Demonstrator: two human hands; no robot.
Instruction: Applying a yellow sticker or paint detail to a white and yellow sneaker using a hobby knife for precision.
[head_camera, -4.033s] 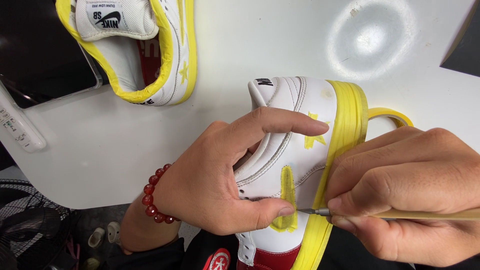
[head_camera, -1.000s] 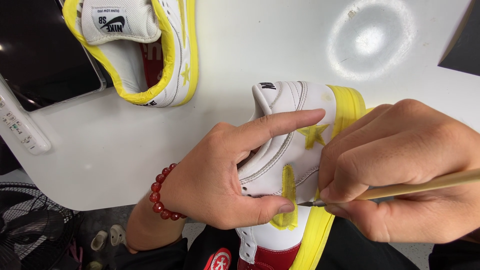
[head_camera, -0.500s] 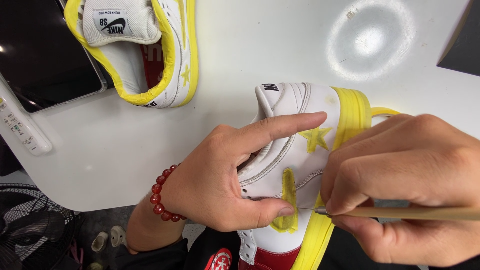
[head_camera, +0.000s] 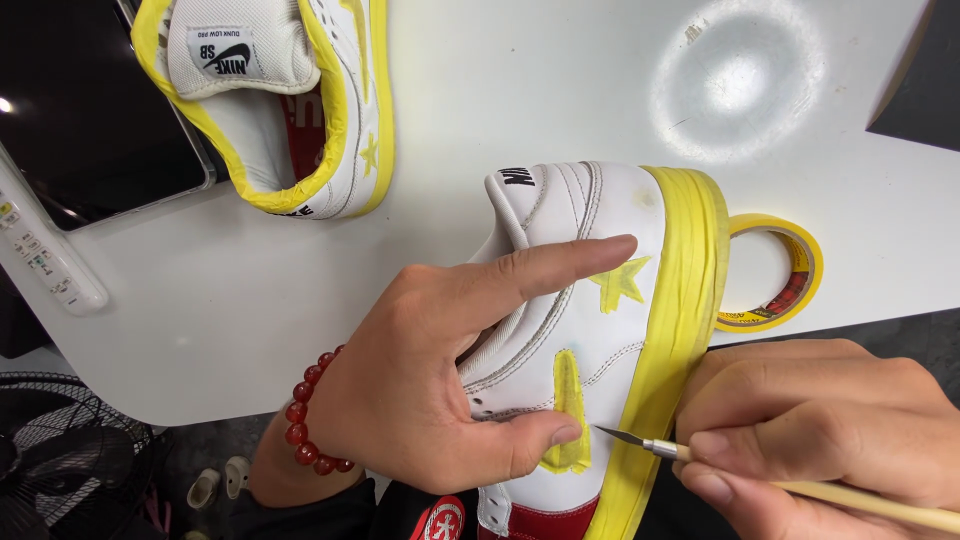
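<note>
While gripped by left hand (head_camera: 430, 390): white sneaker (head_camera: 600, 330), right-hand (head_camera: 810, 430) brush (head_camera: 760, 470) alongside.

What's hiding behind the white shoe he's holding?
A yellow tape roll lies on the white table behind the held shoe. The shoe's taped sole covers the roll's left edge.

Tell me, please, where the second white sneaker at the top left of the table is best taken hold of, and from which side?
Probably by the collar behind the padded tongue. The second sneaker lies with its opening turned toward the camera, so fingers could slip inside from above with the thumb on the white side panel. That keeps clear of the yellow masked sole edge and the small yellow star.
</note>
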